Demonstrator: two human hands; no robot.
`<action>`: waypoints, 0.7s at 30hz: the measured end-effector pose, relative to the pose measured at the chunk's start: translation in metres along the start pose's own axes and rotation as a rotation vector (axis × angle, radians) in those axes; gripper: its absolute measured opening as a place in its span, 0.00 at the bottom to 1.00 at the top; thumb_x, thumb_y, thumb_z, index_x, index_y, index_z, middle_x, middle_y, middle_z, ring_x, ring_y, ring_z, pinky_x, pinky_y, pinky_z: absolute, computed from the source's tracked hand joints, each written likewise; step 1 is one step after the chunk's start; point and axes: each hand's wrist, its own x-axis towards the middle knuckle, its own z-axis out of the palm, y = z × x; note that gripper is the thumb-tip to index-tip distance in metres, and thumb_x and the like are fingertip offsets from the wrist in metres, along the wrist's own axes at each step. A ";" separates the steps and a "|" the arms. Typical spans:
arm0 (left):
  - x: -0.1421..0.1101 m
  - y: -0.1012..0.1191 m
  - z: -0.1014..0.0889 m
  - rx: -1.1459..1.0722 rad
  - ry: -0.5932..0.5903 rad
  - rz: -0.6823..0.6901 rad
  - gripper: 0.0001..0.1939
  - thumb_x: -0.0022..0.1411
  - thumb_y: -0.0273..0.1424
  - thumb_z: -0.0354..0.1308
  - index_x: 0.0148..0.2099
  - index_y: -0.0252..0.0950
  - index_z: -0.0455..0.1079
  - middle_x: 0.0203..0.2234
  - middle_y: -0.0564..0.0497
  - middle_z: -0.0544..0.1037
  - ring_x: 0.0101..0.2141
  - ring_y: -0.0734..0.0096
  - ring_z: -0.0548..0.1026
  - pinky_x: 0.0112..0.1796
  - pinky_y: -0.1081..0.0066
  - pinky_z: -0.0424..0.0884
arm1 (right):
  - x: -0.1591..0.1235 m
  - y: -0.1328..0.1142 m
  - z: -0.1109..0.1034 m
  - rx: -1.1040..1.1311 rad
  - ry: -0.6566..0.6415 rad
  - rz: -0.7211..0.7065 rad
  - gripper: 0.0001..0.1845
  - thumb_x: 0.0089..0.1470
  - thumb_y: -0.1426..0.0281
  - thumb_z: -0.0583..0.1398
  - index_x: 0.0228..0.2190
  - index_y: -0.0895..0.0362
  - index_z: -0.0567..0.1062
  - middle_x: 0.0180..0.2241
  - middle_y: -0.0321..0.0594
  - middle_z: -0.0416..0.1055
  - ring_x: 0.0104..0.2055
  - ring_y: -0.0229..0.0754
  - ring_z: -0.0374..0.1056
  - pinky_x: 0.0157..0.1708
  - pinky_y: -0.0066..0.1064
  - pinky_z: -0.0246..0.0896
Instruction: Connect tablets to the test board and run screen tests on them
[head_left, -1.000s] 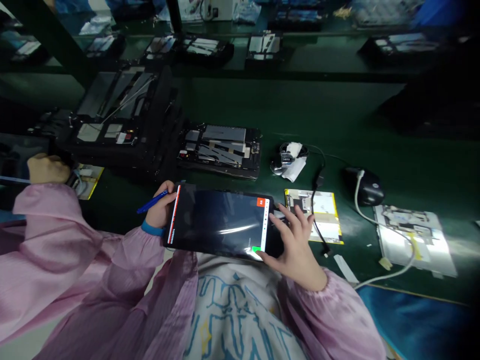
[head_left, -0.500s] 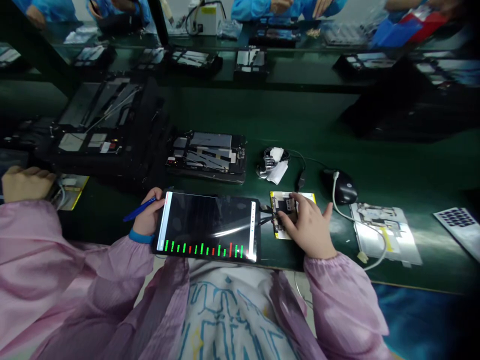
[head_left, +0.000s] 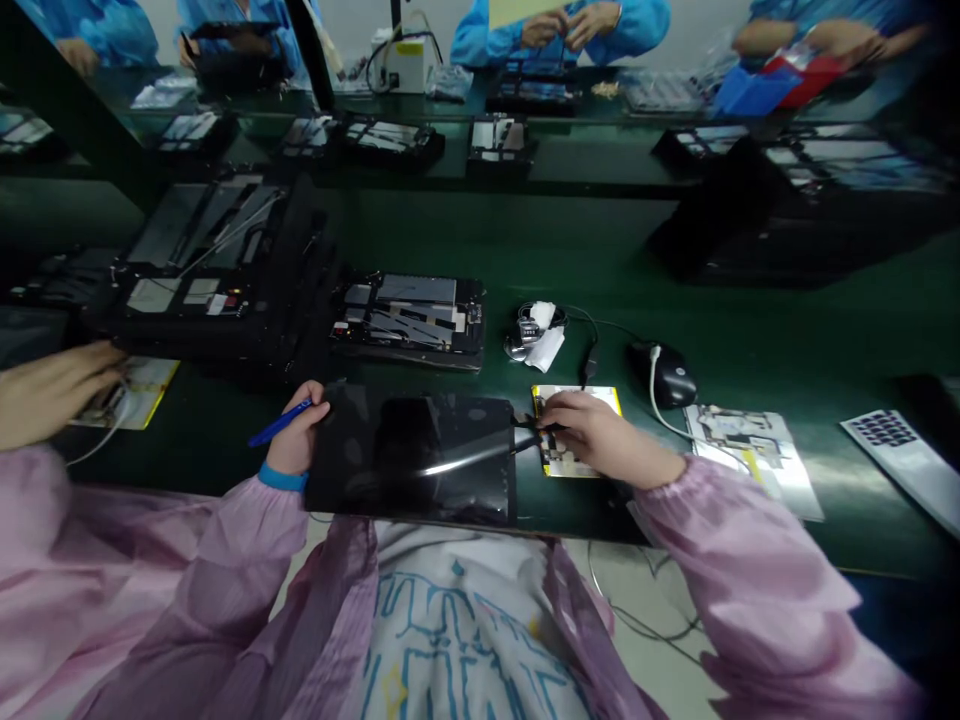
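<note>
My left hand (head_left: 297, 435), a blue band at its wrist, grips the left edge of a tablet screen (head_left: 405, 450) and has a blue pen (head_left: 274, 426) in its fingers. The screen is dark, with a streak of reflected light across it. Short ribbon cables (head_left: 525, 438) run from its right edge to a circuit board with a yellow-edged white backing (head_left: 574, 392). Over that board my right hand (head_left: 600, 437) is closed, its fingertips pinched at the cable ends; the fingers partly hide the connectors.
Left of me, a co-worker's hand (head_left: 60, 390) is at another yellow-edged board (head_left: 154, 385). Stacked tablet housings (head_left: 202, 260), an opened tablet (head_left: 412, 315), a coiled cable (head_left: 536, 335), a black mouse (head_left: 664, 373) and a silver plate (head_left: 780, 455) with a circuit board surround the work.
The screen has gone from showing green and red bars to dark. My right hand has turned, its fingers drawn together at the cables. The co-worker's hand has shifted and opened out.
</note>
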 end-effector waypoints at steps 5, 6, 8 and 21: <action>0.001 -0.001 -0.003 -0.003 -0.006 -0.010 0.14 0.41 0.26 0.63 0.27 0.36 0.58 0.19 0.56 0.65 0.22 0.77 0.65 0.22 0.79 0.60 | 0.024 0.013 -0.014 0.021 -0.271 -0.048 0.13 0.47 0.78 0.57 0.35 0.52 0.75 0.39 0.42 0.68 0.42 0.46 0.66 0.42 0.39 0.64; 0.001 -0.001 -0.003 -0.001 -0.013 -0.015 0.14 0.41 0.26 0.63 0.27 0.36 0.58 0.19 0.56 0.65 0.22 0.77 0.65 0.22 0.79 0.60 | 0.029 0.013 -0.016 0.014 -0.310 -0.049 0.13 0.46 0.78 0.57 0.33 0.53 0.75 0.38 0.42 0.68 0.41 0.45 0.66 0.41 0.38 0.64; 0.002 -0.001 -0.004 0.004 -0.034 -0.024 0.15 0.42 0.27 0.63 0.27 0.36 0.58 0.20 0.56 0.66 0.22 0.76 0.65 0.23 0.79 0.61 | 0.036 0.012 -0.020 -0.011 -0.384 -0.056 0.10 0.45 0.80 0.58 0.29 0.54 0.74 0.36 0.41 0.67 0.39 0.44 0.66 0.40 0.36 0.63; 0.000 0.002 -0.003 -0.006 -0.001 -0.056 0.15 0.41 0.26 0.63 0.27 0.36 0.58 0.20 0.56 0.66 0.22 0.77 0.65 0.22 0.79 0.61 | -0.020 -0.034 0.036 -0.065 0.358 0.427 0.05 0.52 0.69 0.58 0.27 0.57 0.72 0.28 0.44 0.69 0.32 0.47 0.66 0.33 0.38 0.63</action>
